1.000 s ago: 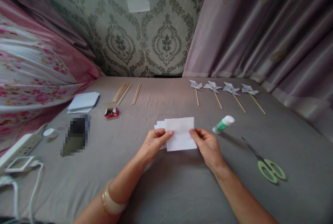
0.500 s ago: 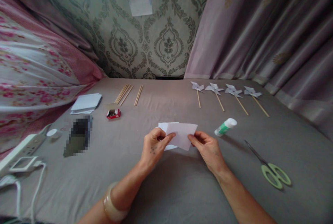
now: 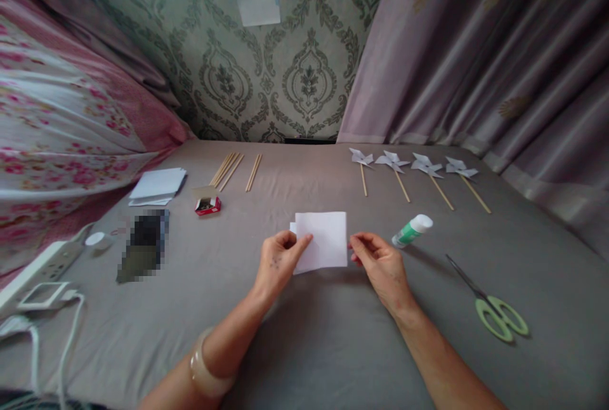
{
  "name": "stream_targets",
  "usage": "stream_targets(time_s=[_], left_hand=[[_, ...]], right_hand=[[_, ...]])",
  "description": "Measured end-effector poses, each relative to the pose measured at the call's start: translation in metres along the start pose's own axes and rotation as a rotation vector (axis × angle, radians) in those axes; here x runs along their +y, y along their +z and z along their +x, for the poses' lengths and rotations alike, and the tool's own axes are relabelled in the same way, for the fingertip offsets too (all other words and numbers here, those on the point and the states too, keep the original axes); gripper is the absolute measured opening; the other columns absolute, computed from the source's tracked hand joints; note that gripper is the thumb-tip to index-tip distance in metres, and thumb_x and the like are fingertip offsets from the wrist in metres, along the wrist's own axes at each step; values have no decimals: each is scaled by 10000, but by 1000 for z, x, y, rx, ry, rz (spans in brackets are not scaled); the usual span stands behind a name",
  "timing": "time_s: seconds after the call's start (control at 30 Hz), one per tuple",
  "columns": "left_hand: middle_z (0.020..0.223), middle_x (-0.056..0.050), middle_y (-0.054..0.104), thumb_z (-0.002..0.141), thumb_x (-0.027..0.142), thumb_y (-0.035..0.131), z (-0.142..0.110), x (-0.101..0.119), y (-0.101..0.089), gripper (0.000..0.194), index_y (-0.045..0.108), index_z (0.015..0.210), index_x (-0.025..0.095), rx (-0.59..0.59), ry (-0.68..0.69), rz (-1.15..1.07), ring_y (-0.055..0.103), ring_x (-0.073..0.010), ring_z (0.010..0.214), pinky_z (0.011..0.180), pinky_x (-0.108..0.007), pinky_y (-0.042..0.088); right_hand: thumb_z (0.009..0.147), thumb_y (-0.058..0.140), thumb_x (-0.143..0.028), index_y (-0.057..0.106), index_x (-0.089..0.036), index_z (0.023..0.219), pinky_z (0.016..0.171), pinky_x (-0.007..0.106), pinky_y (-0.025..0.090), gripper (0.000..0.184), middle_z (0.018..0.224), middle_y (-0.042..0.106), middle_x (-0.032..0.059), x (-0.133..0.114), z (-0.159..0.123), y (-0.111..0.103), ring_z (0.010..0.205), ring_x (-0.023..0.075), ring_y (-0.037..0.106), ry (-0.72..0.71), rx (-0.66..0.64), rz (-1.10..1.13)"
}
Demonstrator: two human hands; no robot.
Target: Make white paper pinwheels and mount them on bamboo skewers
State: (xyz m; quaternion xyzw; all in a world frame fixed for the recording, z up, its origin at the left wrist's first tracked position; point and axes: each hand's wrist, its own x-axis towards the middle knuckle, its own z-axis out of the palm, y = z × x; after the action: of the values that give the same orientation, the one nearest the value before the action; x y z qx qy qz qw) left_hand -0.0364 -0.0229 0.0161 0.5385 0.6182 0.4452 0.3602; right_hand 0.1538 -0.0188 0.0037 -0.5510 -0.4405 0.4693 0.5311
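Observation:
My left hand (image 3: 280, 257) is closed on a white square of paper (image 3: 326, 238), its thumb on top of the left part. Another white sheet (image 3: 292, 228) lies partly hidden beneath it, its edge showing at the upper left. Just beyond the paper's right edge, my right hand (image 3: 380, 267) has loosely curled fingers, slightly apart, with nothing visible in them. A green and white glue stick (image 3: 412, 231) stands tilted in view behind that hand. Scissors (image 3: 490, 302) with green handles lie open farther right.
Several paper pinwheels (image 3: 428, 165) on sticks lie at the back right. At the back left are wooden sticks (image 3: 233, 169), a small red box (image 3: 208, 205) and a paper stack (image 3: 158, 186). A white cap (image 3: 98, 241) and power strip (image 3: 47, 270) are at left.
The upper sheet has turned from slanted to nearly square and covers most of the sheet below. My right hand has let go of its right edge; my left hand still holds on.

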Motion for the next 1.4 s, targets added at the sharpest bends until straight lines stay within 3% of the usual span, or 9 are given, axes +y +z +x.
stream_targets(time_s=[0.07, 0.2, 0.4, 0.63, 0.87, 1.1, 1.3, 1.4], left_hand=[[487, 44, 374, 719, 564, 620, 8, -5, -5, 475, 459, 502, 174, 7, -113, 16, 333, -86, 473, 454, -227, 221], [470, 40, 380, 719, 532, 604, 17, -14, -13, 447, 476, 483, 174, 54, -89, 220, 354, -98, 493, 482, -230, 224], [482, 16, 477, 763, 506, 584, 20, -16, -12, 410, 554, 528, 171, -51, -115, 448, 450, -129, 517, 510, -242, 251], [842, -127, 689, 829, 490, 573, 12, -11, -10, 366, 661, 842, 135, -34, -63, 772, 616, -229, 802, 634, -283, 363], [878, -138, 702, 845, 463, 559, 4, -6, -6, 345, 666, 889, 138, -78, -81, 791, 635, -250, 860, 682, -303, 392], [859, -100, 692, 831, 444, 577, 5, -9, -7, 300, 626, 872, 151, -78, -50, 778, 627, -217, 819, 651, -280, 375], [868, -84, 673, 840, 393, 566, 2, -16, -7, 225, 564, 879, 172, -83, 19, 786, 624, -212, 834, 680, -281, 409], [869, -70, 658, 835, 379, 566, 2, -22, -8, 242, 542, 970, 180, -42, 77, 748, 624, -220, 850, 715, -305, 451]], right_hand=[[668, 713, -543, 665, -167, 839, 518, 247, 440, 416, 716, 692, 44, 1, 1, -1, 551, 123, 561, 7, -5, -10], [640, 704, -591, 650, -151, 809, 485, 238, 415, 475, 689, 685, 52, 4, 3, -2, 538, 121, 552, 45, -13, -43], [685, 647, -556, 646, -151, 817, 518, 261, 443, 426, 732, 700, 66, 19, 5, -1, 556, 136, 583, 56, -66, -136], [787, 571, -355, 677, -175, 934, 644, 314, 503, 255, 846, 737, 85, 27, 3, 0, 638, 176, 661, -43, -89, -417], [770, 607, -304, 688, -189, 963, 712, 331, 492, 239, 880, 741, 84, 13, -10, 20, 704, 204, 674, -74, -110, -519], [709, 660, -443, 694, -131, 929, 691, 324, 483, 383, 809, 729, 102, 19, 0, 24, 741, 230, 667, 19, -97, -425], [677, 660, -324, 699, -170, 747, 545, 267, 397, 174, 632, 680, 27, 14, 1, 27, 576, 171, 594, -5, -194, -531], [700, 628, -310, 690, -184, 683, 551, 269, 393, 142, 646, 690, 25, 14, -2, 27, 589, 170, 590, -76, -207, -518]])
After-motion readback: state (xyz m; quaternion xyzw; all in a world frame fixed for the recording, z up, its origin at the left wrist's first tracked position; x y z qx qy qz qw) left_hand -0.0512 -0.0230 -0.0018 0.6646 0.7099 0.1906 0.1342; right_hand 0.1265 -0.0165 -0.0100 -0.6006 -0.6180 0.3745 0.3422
